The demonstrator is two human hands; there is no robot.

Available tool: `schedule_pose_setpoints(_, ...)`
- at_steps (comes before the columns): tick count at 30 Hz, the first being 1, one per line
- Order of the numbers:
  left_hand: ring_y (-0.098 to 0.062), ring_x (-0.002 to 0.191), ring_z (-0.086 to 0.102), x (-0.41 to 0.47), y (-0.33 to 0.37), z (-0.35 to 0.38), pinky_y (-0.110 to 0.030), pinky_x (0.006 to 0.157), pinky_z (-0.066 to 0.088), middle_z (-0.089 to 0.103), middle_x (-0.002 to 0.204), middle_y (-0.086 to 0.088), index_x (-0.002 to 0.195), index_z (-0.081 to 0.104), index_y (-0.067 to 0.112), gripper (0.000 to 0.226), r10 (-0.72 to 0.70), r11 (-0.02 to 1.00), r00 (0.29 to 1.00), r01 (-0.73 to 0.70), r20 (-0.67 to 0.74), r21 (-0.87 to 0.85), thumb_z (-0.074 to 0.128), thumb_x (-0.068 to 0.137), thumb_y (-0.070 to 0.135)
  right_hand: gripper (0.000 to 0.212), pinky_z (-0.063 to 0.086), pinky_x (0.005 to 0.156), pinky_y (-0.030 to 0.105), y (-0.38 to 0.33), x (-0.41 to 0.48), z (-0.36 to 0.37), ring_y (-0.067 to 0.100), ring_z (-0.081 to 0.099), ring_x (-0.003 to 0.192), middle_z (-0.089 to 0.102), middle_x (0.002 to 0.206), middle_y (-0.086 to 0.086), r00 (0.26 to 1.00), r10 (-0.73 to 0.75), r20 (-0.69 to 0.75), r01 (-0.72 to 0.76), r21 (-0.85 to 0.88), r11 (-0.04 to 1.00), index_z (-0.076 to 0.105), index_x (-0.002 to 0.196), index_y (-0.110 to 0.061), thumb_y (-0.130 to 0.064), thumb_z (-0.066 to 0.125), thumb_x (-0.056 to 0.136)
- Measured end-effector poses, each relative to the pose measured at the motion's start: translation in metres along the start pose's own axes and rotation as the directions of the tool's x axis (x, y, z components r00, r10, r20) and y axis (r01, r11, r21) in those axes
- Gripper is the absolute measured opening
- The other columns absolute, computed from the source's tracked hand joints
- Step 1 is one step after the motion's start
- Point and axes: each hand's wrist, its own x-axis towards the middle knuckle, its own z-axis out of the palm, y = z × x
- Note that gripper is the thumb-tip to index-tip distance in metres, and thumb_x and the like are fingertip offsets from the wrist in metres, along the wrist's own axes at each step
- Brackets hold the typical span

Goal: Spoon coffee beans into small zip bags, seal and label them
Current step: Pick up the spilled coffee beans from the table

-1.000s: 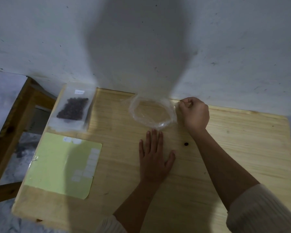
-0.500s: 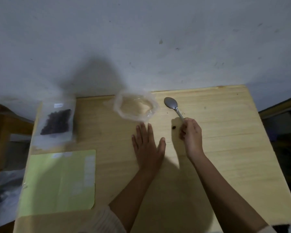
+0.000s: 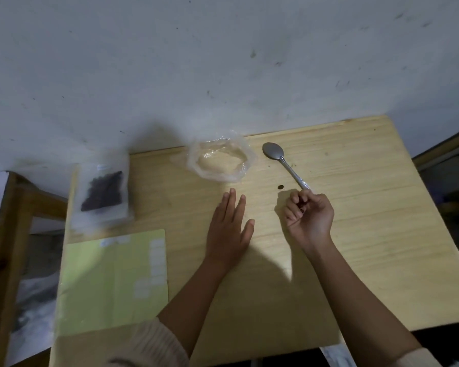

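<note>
Your right hand point(image 3: 309, 217) pinches the grey spoon point(image 3: 273, 151) by its handle tip.
Left of the spoon: crumpled clear bag point(image 3: 194, 161), your left hand point(image 3: 228, 229) flat.

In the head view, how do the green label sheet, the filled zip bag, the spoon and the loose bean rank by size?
green label sheet
filled zip bag
spoon
loose bean
The sheet is nearer, but clearly largest.
</note>
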Motion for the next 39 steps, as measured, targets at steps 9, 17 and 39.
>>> schedule_pose_setpoints(9, -0.022, 0.143, 0.021, -0.001, 0.003, -0.002, -0.032, 0.115, 0.018, 0.029, 0.152, -0.012, 0.141, 0.04, 0.01, 0.058, -0.026, 1.0, 1.0, 0.026, 0.01, -0.001, 0.041, 0.089, 0.037, 0.026, 0.016, 0.035, 0.018, -0.013, 0.002, 0.005, 0.005, 0.025, 0.036, 0.035, 0.051, -0.006, 0.971, -0.073, -0.226, -0.016, -0.37, 0.929, 0.043, 0.069, -0.018, -0.022, 0.052, 0.093)
schedule_pose_setpoints(17, -0.019, 0.144, 0.015, -0.002, 0.004, -0.005, -0.032, 0.116, 0.017, 0.025, 0.154, -0.009, 0.142, 0.038, 0.013, 0.058, -0.041, 0.999, 0.999, 0.041, 0.012, -0.018, 0.039, 0.09, 0.039, 0.009, 0.035, 0.056, 0.016, -0.015, 0.007, 0.003, 0.003, 0.037, 0.048, 0.042, 0.051, -0.013, 0.905, -0.418, -0.074, 0.074, -0.943, 0.325, 0.072, 0.083, -0.016, -0.024, 0.071, 0.081)
schedule_pose_setpoints(39, -0.024, 0.143, 0.021, -0.002, 0.002, 0.0, -0.038, 0.115, 0.025, 0.03, 0.151, -0.014, 0.139, 0.042, 0.009, 0.056, 0.004, 0.996, 0.999, -0.009, -0.051, -0.091, 0.046, 0.089, 0.033, 0.014, 0.031, 0.051, 0.023, 0.002, 0.021, 0.006, 0.005, 0.046, 0.053, 0.047, 0.054, -0.011, 0.905, -0.402, 0.138, 0.016, -0.956, -0.292, 0.065, 0.086, -0.018, -0.028, 0.056, 0.09)
